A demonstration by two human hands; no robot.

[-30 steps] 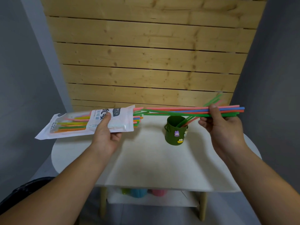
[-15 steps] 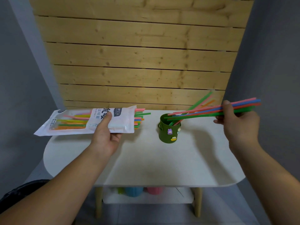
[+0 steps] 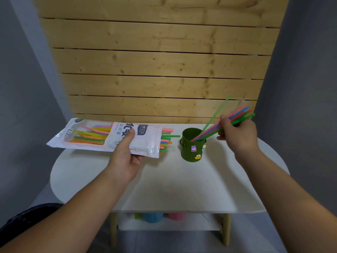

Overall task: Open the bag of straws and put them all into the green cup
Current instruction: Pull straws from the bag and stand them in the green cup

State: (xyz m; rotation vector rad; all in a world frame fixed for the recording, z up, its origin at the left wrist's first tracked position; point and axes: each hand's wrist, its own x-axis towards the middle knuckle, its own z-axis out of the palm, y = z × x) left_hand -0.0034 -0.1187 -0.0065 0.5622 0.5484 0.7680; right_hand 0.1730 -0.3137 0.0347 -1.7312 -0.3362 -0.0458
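Note:
My left hand [image 3: 125, 157] holds the white straw bag [image 3: 102, 136] level above the left side of the table, its open mouth facing right with coloured straw ends [image 3: 166, 140] poking out. The green cup [image 3: 191, 149], decorated with small cartoon stickers, stands upright at the table's back middle. My right hand [image 3: 237, 134] grips a bundle of straws [image 3: 235, 115] slanted down to the left, their lower ends inside the cup. A thin green straw [image 3: 218, 111] leans in the cup beside the bundle.
A white oval table [image 3: 182, 185] stands against a wooden slat wall [image 3: 160, 70], grey walls either side. Blue, pink and green cups [image 3: 155, 217] sit on the lower shelf. A dark object [image 3: 27, 216] lies at the lower left.
My right hand pulled the bundle clear of the bag, swung it rightward, then tilted it so the lower ends dropped into the cup. The bag stayed nearly still.

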